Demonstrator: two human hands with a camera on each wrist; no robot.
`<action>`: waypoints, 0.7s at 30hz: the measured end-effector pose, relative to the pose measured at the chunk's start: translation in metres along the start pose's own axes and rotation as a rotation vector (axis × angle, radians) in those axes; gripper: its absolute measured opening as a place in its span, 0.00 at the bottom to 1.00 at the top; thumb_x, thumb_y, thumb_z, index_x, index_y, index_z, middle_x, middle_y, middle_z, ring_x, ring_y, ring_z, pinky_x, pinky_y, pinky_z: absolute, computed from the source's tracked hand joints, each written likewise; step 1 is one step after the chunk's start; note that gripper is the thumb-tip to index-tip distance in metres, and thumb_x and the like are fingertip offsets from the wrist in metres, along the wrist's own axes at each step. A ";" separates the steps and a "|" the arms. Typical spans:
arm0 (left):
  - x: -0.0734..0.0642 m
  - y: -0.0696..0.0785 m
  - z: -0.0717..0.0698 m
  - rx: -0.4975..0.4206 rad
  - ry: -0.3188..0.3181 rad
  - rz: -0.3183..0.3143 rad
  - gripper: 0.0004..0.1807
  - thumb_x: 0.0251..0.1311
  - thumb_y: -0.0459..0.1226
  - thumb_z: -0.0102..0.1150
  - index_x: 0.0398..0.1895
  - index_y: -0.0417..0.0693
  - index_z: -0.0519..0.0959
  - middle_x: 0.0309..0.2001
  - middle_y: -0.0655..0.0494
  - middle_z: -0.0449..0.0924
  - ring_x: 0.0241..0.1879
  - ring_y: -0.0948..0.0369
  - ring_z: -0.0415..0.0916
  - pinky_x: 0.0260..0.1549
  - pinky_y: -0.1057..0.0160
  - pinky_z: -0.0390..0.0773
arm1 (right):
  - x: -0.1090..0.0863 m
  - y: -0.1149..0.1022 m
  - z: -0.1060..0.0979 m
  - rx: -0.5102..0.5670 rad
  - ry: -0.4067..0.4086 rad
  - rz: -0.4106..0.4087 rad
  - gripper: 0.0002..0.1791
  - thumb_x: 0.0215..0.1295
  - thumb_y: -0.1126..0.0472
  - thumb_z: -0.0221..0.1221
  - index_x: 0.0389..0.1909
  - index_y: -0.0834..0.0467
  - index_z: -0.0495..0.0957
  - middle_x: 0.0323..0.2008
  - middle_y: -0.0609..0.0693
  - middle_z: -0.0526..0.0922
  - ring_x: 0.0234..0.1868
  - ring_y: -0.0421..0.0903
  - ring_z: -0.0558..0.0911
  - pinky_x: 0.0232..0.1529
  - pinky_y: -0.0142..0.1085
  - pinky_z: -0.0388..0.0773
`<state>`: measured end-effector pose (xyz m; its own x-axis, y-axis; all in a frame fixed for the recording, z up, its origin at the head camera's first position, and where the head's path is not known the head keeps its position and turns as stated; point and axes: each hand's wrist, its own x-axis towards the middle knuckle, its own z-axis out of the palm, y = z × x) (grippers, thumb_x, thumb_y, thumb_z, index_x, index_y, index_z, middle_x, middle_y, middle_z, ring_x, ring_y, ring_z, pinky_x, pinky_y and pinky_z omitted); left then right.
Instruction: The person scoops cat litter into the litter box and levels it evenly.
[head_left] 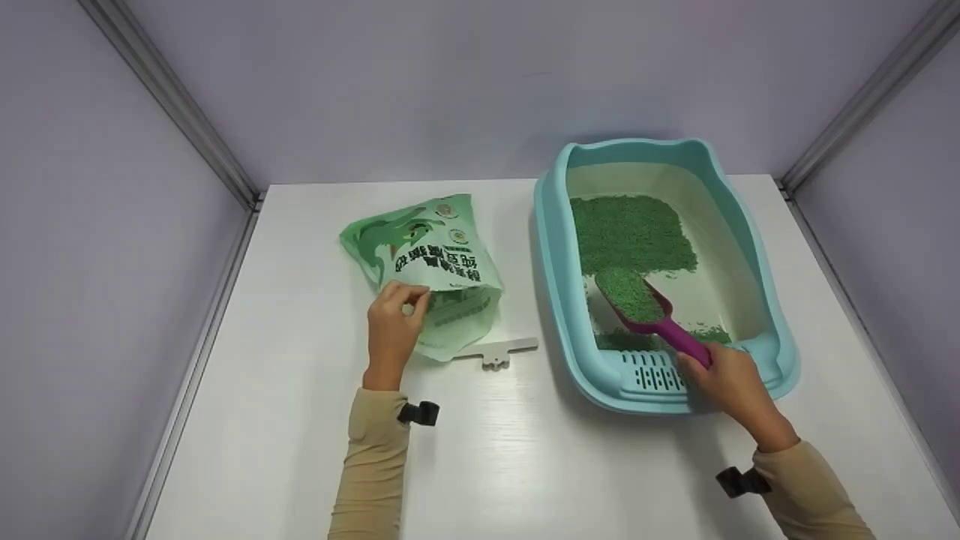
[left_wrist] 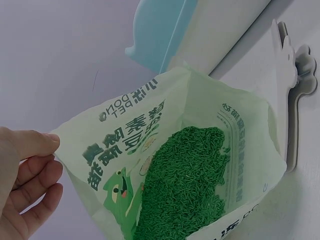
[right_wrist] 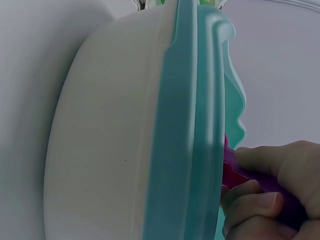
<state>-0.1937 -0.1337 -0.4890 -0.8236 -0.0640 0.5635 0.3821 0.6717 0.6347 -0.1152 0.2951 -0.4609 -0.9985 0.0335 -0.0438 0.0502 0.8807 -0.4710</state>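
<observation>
Between thumb and finger, my left hand (head_left: 394,324) pinches the edge of the mouth of a pale green cat litter bag (head_left: 457,262). In the left wrist view the bag gapes wide, with green litter pellets (left_wrist: 182,185) inside. My right hand (head_left: 733,382) grips the handle of a purple scoop (head_left: 684,341) over the front of a blue litter box (head_left: 551,247). Green pellets (head_left: 631,294) fill the scoop's bowl, which is inside the box. More green litter (head_left: 630,232) covers the back left of the box floor, with a smaller patch near the front.
A grey-white bag clip (head_left: 496,351) lies on the white table (head_left: 480,450), beside the bag's mouth and left of the box. Pale walls (head_left: 465,82) enclose the table at the back and both sides. The box's raised rim stands between bag and scoop.
</observation>
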 end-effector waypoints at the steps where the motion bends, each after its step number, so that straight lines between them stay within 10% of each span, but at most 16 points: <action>1: 0.000 0.000 0.000 0.003 0.001 0.001 0.02 0.57 0.30 0.64 0.32 0.39 0.84 0.30 0.47 0.79 0.29 0.56 0.80 0.31 0.61 0.82 | 0.001 0.000 -0.001 -0.005 -0.007 0.000 0.17 0.63 0.60 0.61 0.25 0.71 0.72 0.16 0.54 0.69 0.19 0.45 0.65 0.19 0.33 0.58; 21: 0.000 -0.003 0.001 -0.016 -0.001 0.011 0.03 0.58 0.30 0.63 0.32 0.37 0.84 0.30 0.46 0.79 0.29 0.55 0.80 0.31 0.60 0.82 | 0.016 -0.005 -0.013 -0.046 -0.091 -0.008 0.18 0.63 0.58 0.60 0.23 0.69 0.72 0.16 0.52 0.69 0.20 0.46 0.66 0.21 0.34 0.58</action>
<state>-0.1955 -0.1350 -0.4910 -0.8196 -0.0561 0.5701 0.3978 0.6603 0.6369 -0.1312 0.2974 -0.4473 -0.9926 -0.0145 -0.1209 0.0393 0.9015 -0.4310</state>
